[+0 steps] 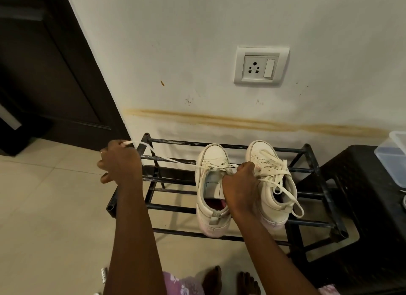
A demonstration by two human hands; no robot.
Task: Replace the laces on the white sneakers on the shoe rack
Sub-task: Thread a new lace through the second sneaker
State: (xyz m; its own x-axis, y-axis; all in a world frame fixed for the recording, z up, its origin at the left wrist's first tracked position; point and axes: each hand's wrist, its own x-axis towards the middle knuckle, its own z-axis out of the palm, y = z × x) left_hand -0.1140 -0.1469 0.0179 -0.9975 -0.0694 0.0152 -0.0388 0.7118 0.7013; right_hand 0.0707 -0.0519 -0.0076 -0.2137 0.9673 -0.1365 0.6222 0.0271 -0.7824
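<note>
White lace point(169, 159) taut from sneaker point(212, 155) to pinching left grip point(119, 160); right grip point(239, 185) tight on sneaker.

A white socket plate point(261, 65) with a switch point(269, 68) sat on the stained wall point(175, 42); a dark door point(44, 64) stood at left; a clear lidded container point(393, 158) rested on a black stool point(356, 196) at right; pale tiles point(55, 207) covered the floor.
</note>
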